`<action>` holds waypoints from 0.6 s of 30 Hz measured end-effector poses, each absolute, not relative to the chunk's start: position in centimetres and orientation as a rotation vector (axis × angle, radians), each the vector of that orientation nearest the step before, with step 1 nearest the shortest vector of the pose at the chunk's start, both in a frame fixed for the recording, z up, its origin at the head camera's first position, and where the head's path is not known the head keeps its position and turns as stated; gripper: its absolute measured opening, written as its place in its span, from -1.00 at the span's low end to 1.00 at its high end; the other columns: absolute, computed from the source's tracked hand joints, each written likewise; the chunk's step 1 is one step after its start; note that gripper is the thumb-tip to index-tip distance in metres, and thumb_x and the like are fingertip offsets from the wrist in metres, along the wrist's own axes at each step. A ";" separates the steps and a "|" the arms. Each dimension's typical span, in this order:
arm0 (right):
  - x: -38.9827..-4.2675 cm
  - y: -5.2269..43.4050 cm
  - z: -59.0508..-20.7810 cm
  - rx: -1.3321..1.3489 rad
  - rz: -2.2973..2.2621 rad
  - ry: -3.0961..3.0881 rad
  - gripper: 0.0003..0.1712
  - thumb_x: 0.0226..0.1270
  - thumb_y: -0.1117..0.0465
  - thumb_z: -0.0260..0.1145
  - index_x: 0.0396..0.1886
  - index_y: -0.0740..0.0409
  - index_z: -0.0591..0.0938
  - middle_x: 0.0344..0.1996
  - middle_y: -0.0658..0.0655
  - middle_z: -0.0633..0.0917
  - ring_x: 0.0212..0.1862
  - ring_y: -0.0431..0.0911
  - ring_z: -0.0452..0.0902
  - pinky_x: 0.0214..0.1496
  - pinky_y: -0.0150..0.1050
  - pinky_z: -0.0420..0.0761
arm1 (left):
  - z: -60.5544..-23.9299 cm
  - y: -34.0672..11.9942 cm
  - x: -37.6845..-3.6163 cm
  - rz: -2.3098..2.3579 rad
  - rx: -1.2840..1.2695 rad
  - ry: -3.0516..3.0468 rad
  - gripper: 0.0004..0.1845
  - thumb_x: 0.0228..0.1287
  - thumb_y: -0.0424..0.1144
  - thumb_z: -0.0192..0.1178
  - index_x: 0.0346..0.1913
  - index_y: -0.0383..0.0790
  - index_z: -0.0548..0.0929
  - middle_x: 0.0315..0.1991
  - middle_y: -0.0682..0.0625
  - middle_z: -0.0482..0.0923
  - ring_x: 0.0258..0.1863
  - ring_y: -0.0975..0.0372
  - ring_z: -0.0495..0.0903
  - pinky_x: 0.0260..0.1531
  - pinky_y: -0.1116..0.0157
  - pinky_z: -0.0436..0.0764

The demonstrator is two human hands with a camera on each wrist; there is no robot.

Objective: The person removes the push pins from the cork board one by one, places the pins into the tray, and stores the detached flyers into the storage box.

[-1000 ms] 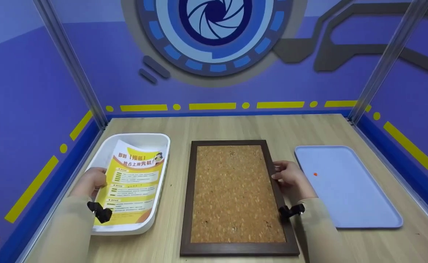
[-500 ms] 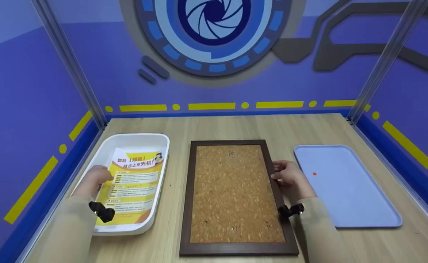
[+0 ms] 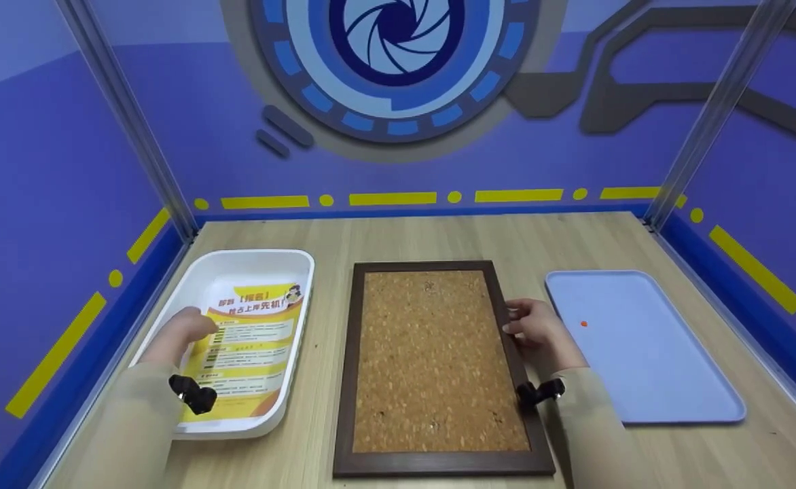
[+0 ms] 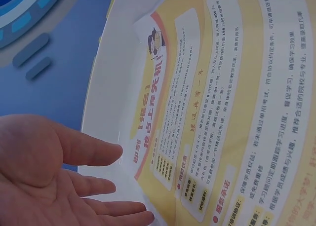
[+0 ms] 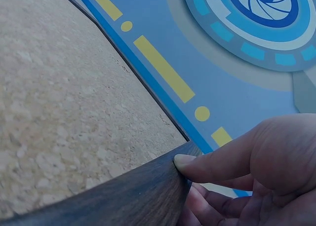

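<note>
A yellow and white printed flyer (image 3: pixel 255 353) lies in a white plastic tray (image 3: pixel 235 265) on the left. Over the tray's left side is my left hand (image 3: pixel 184 333), overlapping the flyer's left edge in the head view. The left wrist view shows its thumb and fingers extended and apart, holding nothing, beside the flyer's top end (image 4: pixel 148 117). In the middle lies a cork board (image 3: pixel 439 360) with a dark brown wooden frame (image 3: pixel 449 464). My right hand (image 3: pixel 537 333) holds the frame's right side. Its thumb (image 5: pixel 197 164) presses on the frame's face, with the fingers partly hidden behind the edge.
A light blue flat tray (image 3: pixel 649 346) lies on the right, bearing a tiny orange piece (image 3: pixel 583 324). Everything stands on a wooden table (image 3: pixel 411 238) with printed blue walls (image 3: pixel 398 173) at the back and both sides. My right forearm (image 3: pixel 595 421) passes between board and blue tray.
The flyer's raised top end has come down and it lies lower in the white tray. My left hand has released it and shifted slightly right and forward. The right hand keeps its place.
</note>
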State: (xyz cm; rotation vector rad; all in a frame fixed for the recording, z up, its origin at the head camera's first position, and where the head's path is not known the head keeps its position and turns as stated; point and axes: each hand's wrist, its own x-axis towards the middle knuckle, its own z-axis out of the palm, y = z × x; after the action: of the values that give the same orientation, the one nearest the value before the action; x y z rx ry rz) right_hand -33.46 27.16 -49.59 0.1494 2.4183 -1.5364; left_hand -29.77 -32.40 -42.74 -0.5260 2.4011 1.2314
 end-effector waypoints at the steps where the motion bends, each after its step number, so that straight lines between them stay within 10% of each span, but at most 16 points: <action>1: -33.5 27.1 -49.6 0.150 -1.537 2.420 -0.28 0.28 0.54 0.33 0.46 0.41 0.39 0.12 0.34 0.63 -0.10 -0.14 0.58 -0.25 -0.32 0.64 | -42.7 -32.3 -29.7 1.250 -0.530 2.390 -0.05 0.31 -0.35 0.03 0.58 -0.55 -0.28 0.58 -0.54 -0.24 0.57 -0.32 -0.12 0.63 -0.17 -0.14; 10: -33.4 27.2 -49.5 0.133 -1.508 2.439 -0.27 0.29 0.51 0.34 0.46 0.43 0.37 0.11 0.35 0.62 -0.12 -0.15 0.58 -0.26 -0.33 0.63 | -41.9 -29.9 -30.0 1.344 -0.450 2.398 -0.18 0.51 -0.22 0.02 0.64 -0.36 -0.14 0.52 -0.44 0.15 0.36 -0.17 0.42 0.46 -0.06 0.40; 18: -33.5 27.1 -49.5 0.125 -1.513 2.442 -0.28 0.29 0.51 0.35 0.45 0.43 0.39 0.09 0.35 0.65 -0.14 -0.15 0.58 -0.28 -0.32 0.61 | -39.2 -25.2 -31.7 1.176 -0.258 2.620 -0.17 0.55 -0.20 -0.01 0.63 -0.42 -0.21 0.60 -0.51 -0.09 0.60 -0.31 0.00 0.60 -0.14 0.11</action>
State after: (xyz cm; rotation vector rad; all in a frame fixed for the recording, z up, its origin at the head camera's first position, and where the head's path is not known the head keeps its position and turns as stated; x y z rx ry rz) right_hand -33.45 27.14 -49.53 0.1252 2.4420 -1.5128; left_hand -31.68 -25.17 -39.18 -0.2576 2.6197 1.1764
